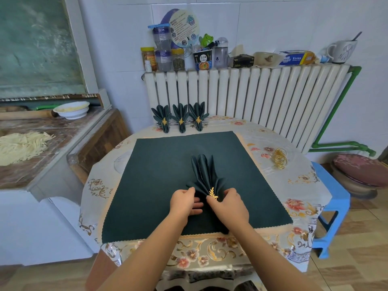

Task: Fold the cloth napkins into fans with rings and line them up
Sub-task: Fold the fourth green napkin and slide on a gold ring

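My left hand (184, 201) and right hand (227, 201) pinch the ringed napkin (204, 175) mid-table, spreading its pleats to match three finished fans (180, 117) lining the table's far edge.

Both hands work a dark green fan-folded napkin (204, 175) lying on a flat green napkin (159, 185): the left hand (184, 201) pinches its left pleats, the right hand (227, 203) grips beside the gold leaf ring (213, 193). Three finished fans (180, 116) line the table's far edge; spare gold rings (279, 158) lie far right.

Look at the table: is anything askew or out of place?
Nothing stands out. Three finished fans stand in an even row at the far edge, spare rings sit together at the right, and both hands hold the fourth fan.
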`<state>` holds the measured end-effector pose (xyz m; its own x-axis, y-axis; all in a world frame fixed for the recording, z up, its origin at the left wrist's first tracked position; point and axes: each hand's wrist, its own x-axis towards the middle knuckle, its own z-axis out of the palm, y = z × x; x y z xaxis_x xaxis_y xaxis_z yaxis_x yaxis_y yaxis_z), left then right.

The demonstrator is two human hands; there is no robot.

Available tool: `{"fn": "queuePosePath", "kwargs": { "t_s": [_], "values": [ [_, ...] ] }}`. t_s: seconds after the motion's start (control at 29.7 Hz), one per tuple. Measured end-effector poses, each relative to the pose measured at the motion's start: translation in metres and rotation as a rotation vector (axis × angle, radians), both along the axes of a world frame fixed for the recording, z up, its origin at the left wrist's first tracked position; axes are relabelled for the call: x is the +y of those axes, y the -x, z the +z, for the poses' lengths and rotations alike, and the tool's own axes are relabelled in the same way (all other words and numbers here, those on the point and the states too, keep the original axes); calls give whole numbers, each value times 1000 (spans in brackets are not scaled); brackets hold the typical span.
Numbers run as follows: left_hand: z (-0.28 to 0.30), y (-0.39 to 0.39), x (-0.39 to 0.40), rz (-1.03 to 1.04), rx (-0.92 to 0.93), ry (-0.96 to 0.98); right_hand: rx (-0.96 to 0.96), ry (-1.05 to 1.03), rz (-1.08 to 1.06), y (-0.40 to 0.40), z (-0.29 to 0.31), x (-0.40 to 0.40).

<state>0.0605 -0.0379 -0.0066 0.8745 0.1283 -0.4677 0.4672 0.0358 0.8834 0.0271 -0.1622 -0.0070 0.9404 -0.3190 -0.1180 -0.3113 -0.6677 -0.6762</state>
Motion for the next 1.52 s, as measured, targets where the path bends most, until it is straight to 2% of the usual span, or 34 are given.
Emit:
{"fn": "queuePosePath", "kwargs": {
  "t_s": [0.07,0.17,0.47,0.74,0.81,1.08,1.25,1.38,1.52],
  "values": [
    [-1,0,1,-25,-6,-18,9,182,44,1,-4,5],
    [0,-1,1,-51,-4,-21,6,263,70,-2,-6,9],
    [5,-15,-7,-59,-8,105,-188,61,12,-9,-17,7],
    [18,-58,-18,-20,-85,107,-261,38,-28,-64,6,-11],
    [19,-81,-22,-13,-145,25,-270,25,-41,-91,12,-16],
    [15,-198,-31,-150,-371,-520,-237,74,-75,-212,2,-41],
    [-4,-269,-27,-288,-511,-999,-243,125,-67,-277,-7,-51],
    [-22,-309,-16,-463,-467,-1253,-256,93,-79,-327,-11,-58],
    [-43,-326,-10,-479,-375,-1274,-281,39,-128,-389,-14,-67]
  ]
}}
